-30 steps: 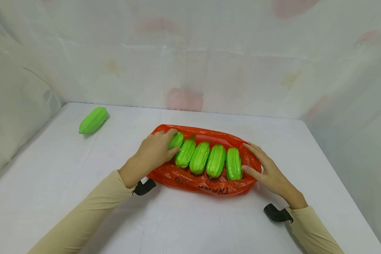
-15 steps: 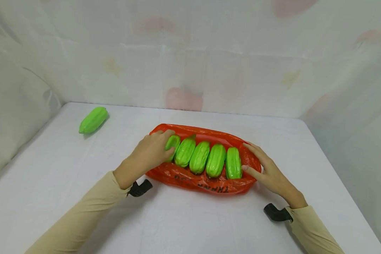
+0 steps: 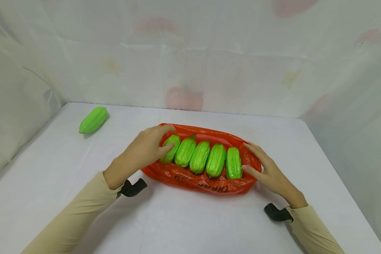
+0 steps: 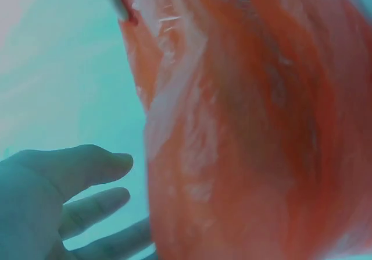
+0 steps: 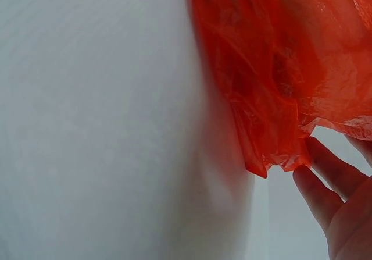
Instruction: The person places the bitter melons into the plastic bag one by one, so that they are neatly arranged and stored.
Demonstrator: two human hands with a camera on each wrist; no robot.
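A red plastic bag (image 3: 190,180) with dark printed letters lies spread open mid-table, around several glossy green ridged gourd-like vegetables in a row. At the bag's left end, my left hand (image 3: 143,148) has its fingers spread over the leftmost green ridged vegetable (image 3: 174,143); the thumb lies across it without gripping. The left wrist view has fingers (image 4: 96,205) beside the blurred bag (image 4: 232,132). My right hand (image 3: 270,173) rests against the right end, thumb by the rightmost vegetable (image 3: 234,164). Its fingertips (image 5: 308,178) touch the outside of the bag (image 5: 279,97) in the right wrist view.
A further green ridged vegetable (image 3: 93,120) lies alone at the table's back left. White cloth covers the table (image 3: 190,222). Pale curtains (image 3: 190,63) hang behind it and at both sides. Black curved pieces (image 3: 276,213) stick out at both wrists.
My left hand has drawn back to the left and its fingers have loosened from the leftmost vegetable, which has shifted slightly left and shows more. The right hand has kept its place.
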